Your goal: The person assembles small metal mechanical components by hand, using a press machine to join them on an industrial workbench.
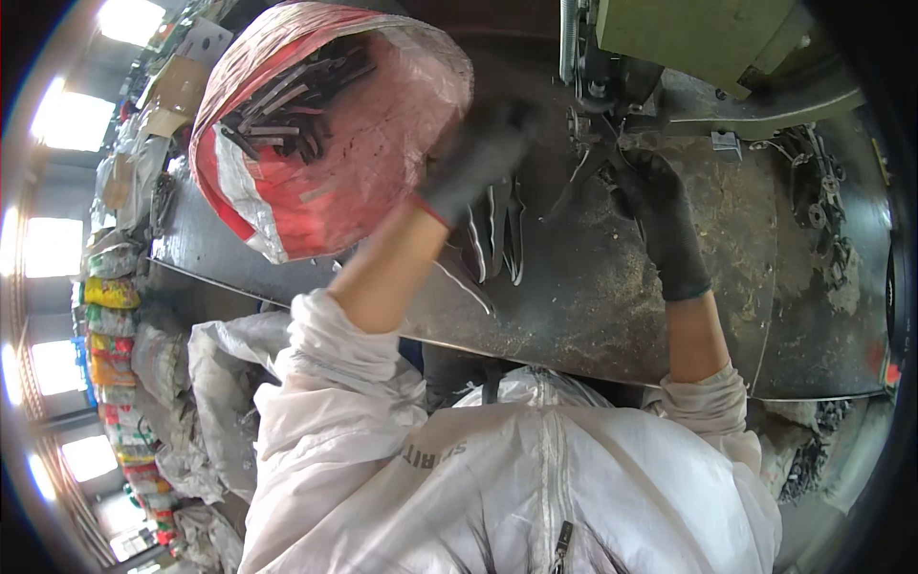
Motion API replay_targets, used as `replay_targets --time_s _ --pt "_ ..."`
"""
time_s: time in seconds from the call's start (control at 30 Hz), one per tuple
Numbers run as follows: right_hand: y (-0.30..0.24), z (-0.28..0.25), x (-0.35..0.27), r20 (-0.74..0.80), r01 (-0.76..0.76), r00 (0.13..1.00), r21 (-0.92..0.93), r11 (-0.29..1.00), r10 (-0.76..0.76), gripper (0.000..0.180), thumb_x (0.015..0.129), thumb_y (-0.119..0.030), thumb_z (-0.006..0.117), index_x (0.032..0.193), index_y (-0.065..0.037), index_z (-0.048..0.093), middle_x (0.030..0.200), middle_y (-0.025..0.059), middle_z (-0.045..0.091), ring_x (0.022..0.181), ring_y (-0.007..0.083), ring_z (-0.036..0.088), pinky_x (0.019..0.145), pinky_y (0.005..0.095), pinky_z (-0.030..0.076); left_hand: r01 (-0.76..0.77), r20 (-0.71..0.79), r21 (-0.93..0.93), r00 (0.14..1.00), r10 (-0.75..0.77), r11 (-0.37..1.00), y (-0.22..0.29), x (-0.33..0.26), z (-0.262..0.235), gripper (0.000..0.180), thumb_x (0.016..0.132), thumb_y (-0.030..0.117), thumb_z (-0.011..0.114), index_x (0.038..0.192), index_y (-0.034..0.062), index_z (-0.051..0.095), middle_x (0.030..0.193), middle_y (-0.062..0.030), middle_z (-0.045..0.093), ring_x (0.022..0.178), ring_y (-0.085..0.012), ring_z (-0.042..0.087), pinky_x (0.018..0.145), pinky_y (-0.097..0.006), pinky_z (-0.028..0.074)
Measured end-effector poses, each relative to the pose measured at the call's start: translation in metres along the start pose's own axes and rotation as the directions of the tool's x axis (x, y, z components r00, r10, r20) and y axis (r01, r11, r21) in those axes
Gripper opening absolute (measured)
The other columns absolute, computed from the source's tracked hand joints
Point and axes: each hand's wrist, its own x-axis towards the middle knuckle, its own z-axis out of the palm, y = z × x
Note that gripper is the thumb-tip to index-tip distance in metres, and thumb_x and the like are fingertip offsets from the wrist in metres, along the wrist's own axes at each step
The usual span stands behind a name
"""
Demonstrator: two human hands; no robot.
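Note:
My right hand (666, 225), in a dark grey glove, is closed around a dark plier-like metal tool (581, 177) at the front of a machine (598, 86). One long handle of the tool points down and left; the gloved fingers hide part of the rest. My left hand (483, 158), also gloved, is smeared by motion beside the mouth of a red and white woven sack (354, 191). Its fingers cannot be made out. Just below it, several long dark metal handles (497, 234) with bright edges lie on the metal bench (612, 297).
Inside the sack is a heap of dark metal pieces (296, 100). More dark metal parts (818, 182) lie at the bench's right side. A green machine body (693, 38) overhangs the far right. Filled sacks and bags (115, 316) line the left, below bright windows.

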Motion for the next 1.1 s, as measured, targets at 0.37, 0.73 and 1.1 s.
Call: replay_targets --time_s 0.37,0.73,1.1 --pt "-0.018 0.025 -0.003 0.091 0.048 0.994 0.158 0.986 -0.062 0.020 0.103 -0.017 0.066 0.112 0.000 0.062 0.092 0.0037 0.067 0.072 0.0078 0.061 0.062 0.0239 0.051 0.615 -0.530 0.719 0.787 -0.317 0.324 -0.439 -0.047 -0.156 0.080 0.092 0.068 0.055 0.140 0.0051 0.063 0.129 -0.0212 0.071 0.118 -0.0414 0.068 0.100 -0.053 0.053" --pt "-0.012 -0.010 -0.025 -0.021 -0.141 0.990 -0.042 0.989 0.140 0.028 0.106 -0.028 0.064 0.116 -0.002 0.063 0.095 0.0037 0.070 0.074 0.0079 0.066 0.067 0.0253 0.058 0.850 -0.656 -0.018 0.388 -0.647 0.527 -0.523 0.012 -0.062 0.068 0.095 0.054 0.058 0.135 0.0002 0.066 0.129 -0.0244 0.068 0.109 -0.0385 0.069 0.090 -0.049 0.054" --pt "-0.014 0.008 -0.030 -0.008 -0.047 0.999 0.163 0.986 0.049 0.037 0.101 -0.017 0.069 0.133 0.000 0.060 0.101 0.0046 0.069 0.075 0.0094 0.066 0.066 0.0275 0.058 0.198 -0.034 0.261 0.980 -0.195 0.945 -0.394 -0.012 -0.045 0.037 0.097 0.022 0.062 0.129 0.0041 0.066 0.097 -0.0277 0.073 0.080 -0.0452 0.072 0.066 -0.047 0.057"
